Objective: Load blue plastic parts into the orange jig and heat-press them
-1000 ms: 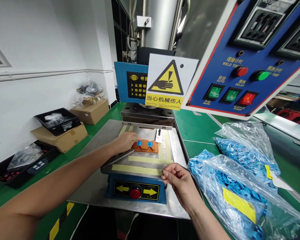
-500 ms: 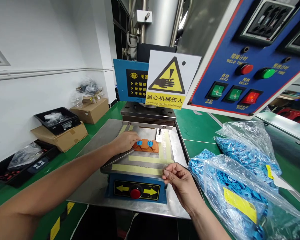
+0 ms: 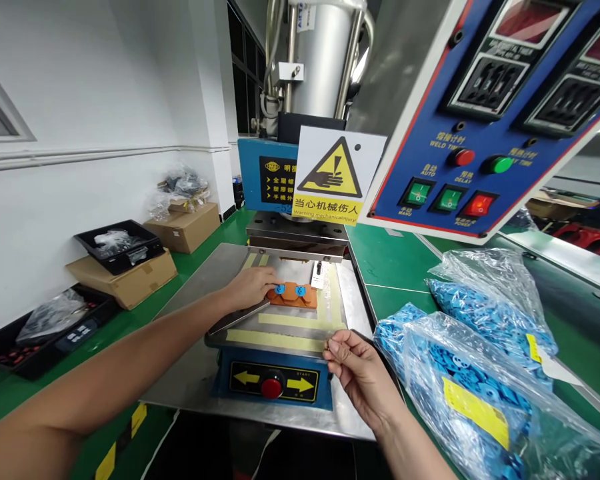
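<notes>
My left hand (image 3: 250, 288) reaches over the press table and its fingers rest against the left end of an orange fixture (image 3: 294, 297) that carries two small blue parts (image 3: 280, 289). The fixture lies on the metal plate (image 3: 285, 327), framed by yellow tape strips, just in front of the press head (image 3: 297, 235). My right hand (image 3: 360, 373) hovers at the plate's front right corner. Its fingers are curled, with thumb and fingertips pinched on something too small to make out. A red start button (image 3: 271, 386) sits below on the blue front panel.
Clear bags of blue parts (image 3: 470, 373) lie to the right on the green bench. A blue control panel (image 3: 480, 133) with lit switches hangs overhead at the right, beside a yellow warning sign (image 3: 336, 175). Cardboard boxes (image 3: 125, 277) and black trays (image 3: 45, 330) line the left wall.
The view has tilted and shifted slightly. My right hand has turned palm up a little and its fingers have curled tighter. My left hand stays on the fixture.
</notes>
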The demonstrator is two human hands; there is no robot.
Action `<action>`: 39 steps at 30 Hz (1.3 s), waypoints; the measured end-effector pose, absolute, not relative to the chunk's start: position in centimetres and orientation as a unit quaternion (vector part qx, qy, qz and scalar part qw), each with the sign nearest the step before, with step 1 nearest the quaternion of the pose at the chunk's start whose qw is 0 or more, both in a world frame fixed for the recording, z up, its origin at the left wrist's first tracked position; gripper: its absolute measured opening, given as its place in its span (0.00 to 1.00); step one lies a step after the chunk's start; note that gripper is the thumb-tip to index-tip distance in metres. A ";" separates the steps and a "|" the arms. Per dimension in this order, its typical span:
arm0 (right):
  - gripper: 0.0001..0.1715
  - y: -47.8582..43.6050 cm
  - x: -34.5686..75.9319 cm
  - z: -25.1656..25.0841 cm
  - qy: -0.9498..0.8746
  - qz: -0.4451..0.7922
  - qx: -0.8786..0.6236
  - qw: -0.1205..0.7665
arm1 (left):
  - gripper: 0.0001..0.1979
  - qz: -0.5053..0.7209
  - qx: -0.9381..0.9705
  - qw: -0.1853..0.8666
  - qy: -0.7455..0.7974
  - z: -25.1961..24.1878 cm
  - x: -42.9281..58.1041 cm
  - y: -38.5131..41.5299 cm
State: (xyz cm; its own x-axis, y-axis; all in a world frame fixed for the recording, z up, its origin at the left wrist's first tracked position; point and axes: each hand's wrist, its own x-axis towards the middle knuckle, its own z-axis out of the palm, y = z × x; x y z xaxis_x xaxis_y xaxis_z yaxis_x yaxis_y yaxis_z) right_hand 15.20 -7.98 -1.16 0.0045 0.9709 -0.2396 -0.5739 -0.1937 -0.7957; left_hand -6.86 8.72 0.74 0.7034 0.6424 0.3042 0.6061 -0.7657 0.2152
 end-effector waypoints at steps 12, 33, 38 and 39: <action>0.16 -8.2 14.8 -1.4 -0.216 0.670 -0.380 0.600 | 0.12 0.284 0.859 0.076 0.419 2.1 -8.2 4.8; 0.15 -9.1 13.2 -2.3 -0.243 0.677 -0.357 0.596 | 0.05 0.365 0.838 0.322 0.247 -0.4 -2.8 -3.5; 0.15 -9.1 13.1 -2.1 -0.263 0.669 -0.365 0.592 | 0.07 0.375 0.840 0.319 0.227 -0.6 -3.0 -3.2; 0.15 -9.1 13.1 -2.1 -0.265 0.667 -0.366 0.592 | 0.08 0.377 0.843 0.314 0.221 -0.7 -3.0 -3.1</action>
State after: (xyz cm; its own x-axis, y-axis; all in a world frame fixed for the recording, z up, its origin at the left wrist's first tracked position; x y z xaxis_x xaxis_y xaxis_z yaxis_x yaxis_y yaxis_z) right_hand 13.08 -9.09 -2.12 -0.0306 0.9842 -0.1743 -0.5967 -0.1579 -0.7868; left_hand -3.02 -3.14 -0.73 0.6178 0.6091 0.4974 0.1348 -0.7052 0.6961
